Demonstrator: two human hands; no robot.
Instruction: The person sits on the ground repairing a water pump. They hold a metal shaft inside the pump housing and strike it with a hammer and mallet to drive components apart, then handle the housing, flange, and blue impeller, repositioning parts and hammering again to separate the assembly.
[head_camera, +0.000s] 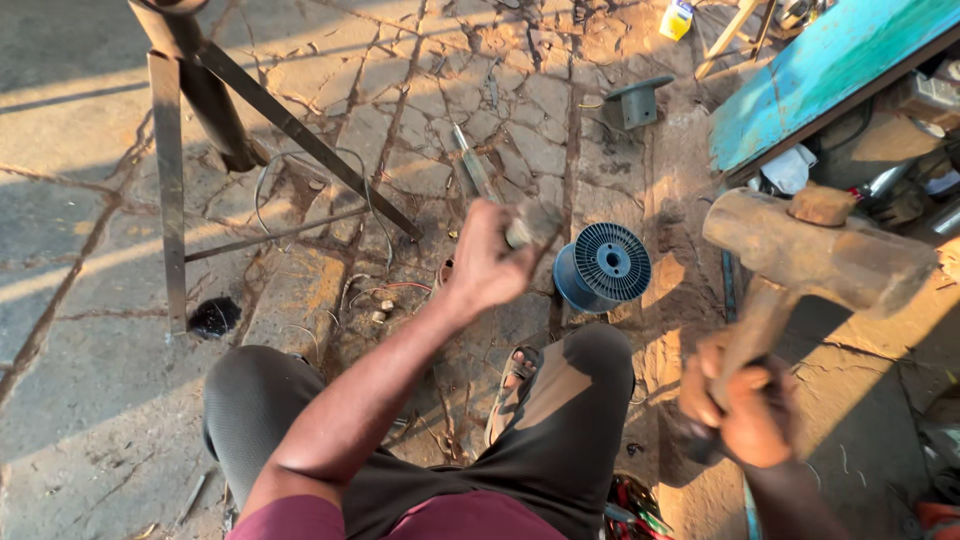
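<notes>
Right hand (745, 405) clenched round wooden handle of heavy rusty hammer (815, 250), head raised at right, near teal table edge (800, 90). Left hand (485, 265) closed on long metal chisel (478, 175), motion-blurred, shaft slanting far-left over cracked concrete floor (80, 400). Blue wire spool (603, 267) just right of left hand. Metal stand legs (170, 170) far left. Sandalled foot (512, 385) below left hand.

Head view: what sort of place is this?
Probably an outdoor roadside metalwork spot: cracked ground, a metal stand, a wire spool, and a heavy hammer in the right hand.
</notes>
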